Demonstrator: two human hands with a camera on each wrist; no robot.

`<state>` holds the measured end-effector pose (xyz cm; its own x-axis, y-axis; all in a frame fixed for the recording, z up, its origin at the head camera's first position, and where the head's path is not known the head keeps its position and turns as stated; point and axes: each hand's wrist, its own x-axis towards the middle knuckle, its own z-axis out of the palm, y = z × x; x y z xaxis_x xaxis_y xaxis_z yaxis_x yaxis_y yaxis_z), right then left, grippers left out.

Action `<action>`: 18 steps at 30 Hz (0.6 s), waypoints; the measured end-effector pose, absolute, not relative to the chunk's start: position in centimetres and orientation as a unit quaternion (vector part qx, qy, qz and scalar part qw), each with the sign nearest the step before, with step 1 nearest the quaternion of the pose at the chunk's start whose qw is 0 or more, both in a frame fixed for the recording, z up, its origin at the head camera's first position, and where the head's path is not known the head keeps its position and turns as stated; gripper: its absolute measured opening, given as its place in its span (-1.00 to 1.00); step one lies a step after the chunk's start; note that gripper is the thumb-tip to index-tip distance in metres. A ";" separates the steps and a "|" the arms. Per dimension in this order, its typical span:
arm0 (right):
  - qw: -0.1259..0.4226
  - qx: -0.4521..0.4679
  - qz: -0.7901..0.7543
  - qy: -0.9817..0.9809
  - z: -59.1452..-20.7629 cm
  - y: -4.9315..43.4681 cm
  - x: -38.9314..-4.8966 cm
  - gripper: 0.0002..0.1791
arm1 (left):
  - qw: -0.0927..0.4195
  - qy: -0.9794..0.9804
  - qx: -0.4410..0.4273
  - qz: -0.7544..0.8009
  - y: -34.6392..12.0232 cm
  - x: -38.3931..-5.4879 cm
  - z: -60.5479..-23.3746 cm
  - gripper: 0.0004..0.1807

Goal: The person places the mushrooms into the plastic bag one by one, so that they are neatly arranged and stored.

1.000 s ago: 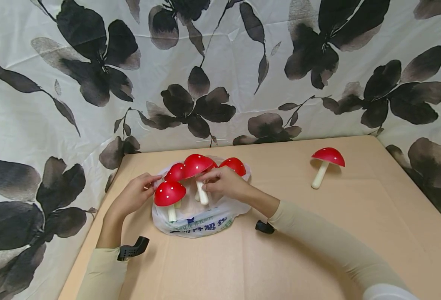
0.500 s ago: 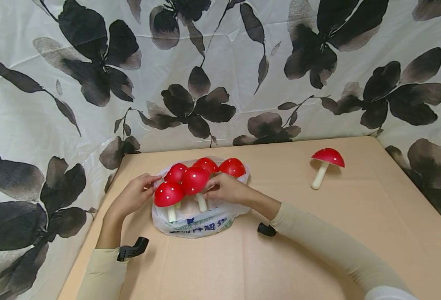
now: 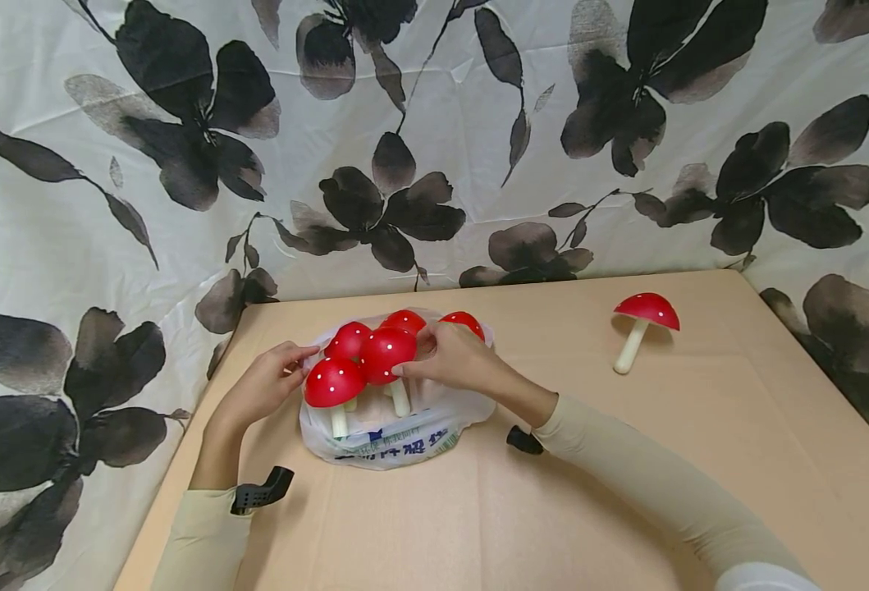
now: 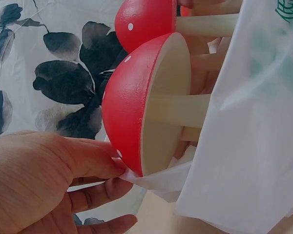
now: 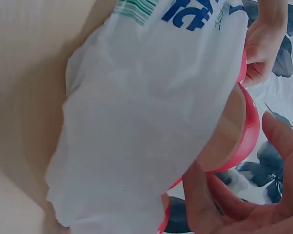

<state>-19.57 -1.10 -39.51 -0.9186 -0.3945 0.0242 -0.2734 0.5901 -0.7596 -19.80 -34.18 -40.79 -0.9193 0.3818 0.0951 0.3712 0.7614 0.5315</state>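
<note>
Several toy mushrooms with red white-dotted caps and cream stems stand in a white plastic bag (image 3: 390, 450). My left hand (image 3: 260, 386) pinches the bag's rim at its left side, beside the front-left mushroom (image 3: 334, 382). In the left wrist view, thumb and finger hold the thin bag edge (image 4: 158, 183) just under a red cap (image 4: 129, 102). My right hand (image 3: 452, 357) is at the right side of the middle mushroom (image 3: 387, 355), close to its cap. The right wrist view shows its thumb and fingers spread around a cap (image 5: 251, 129), the thumb apart from it.
One more mushroom (image 3: 647, 310) lies at the back right of the wooden table (image 3: 589, 509). A floral cloth (image 3: 508, 189) hangs behind the table. Dark wrist cameras (image 3: 262, 490) sit on both forearms.
The right hand held a mushroom by its stem and lowered it among the others in the bag. Its fingers then left the stem and shifted up beside the cap. The left hand stays put.
</note>
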 end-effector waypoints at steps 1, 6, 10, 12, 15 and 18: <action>0.060 -0.186 -0.407 0.892 -39.4 -1.2 -19.6 -0.25 | 0.010 0.939 0.200 0.281 -34.2 -19.8 -40.8 -0.59; 0.006 -0.202 -0.370 0.907 -39.3 -1.9 -19.7 -0.13 | 0.013 0.939 0.196 0.284 -34.1 -19.8 -40.7 -0.59; -0.018 -0.236 -0.345 0.908 -39.6 -2.6 -20.1 -0.15 | 0.012 0.939 0.196 0.283 -34.1 -19.9 -40.7 -0.59; -0.021 -0.246 -0.337 0.908 -39.8 -2.9 -20.3 -0.15 | 0.011 0.939 0.196 0.282 -34.0 -19.9 -40.7 -0.59; -0.022 -0.251 -0.329 0.910 -40.0 -3.2 -20.5 -0.16 | 0.011 0.940 0.196 0.280 -33.9 -19.9 -40.7 -0.59; -0.030 -0.252 -0.325 0.911 -40.1 -3.3 -20.6 -0.19 | 0.013 0.940 0.194 0.281 -33.9 -19.9 -40.7 -0.59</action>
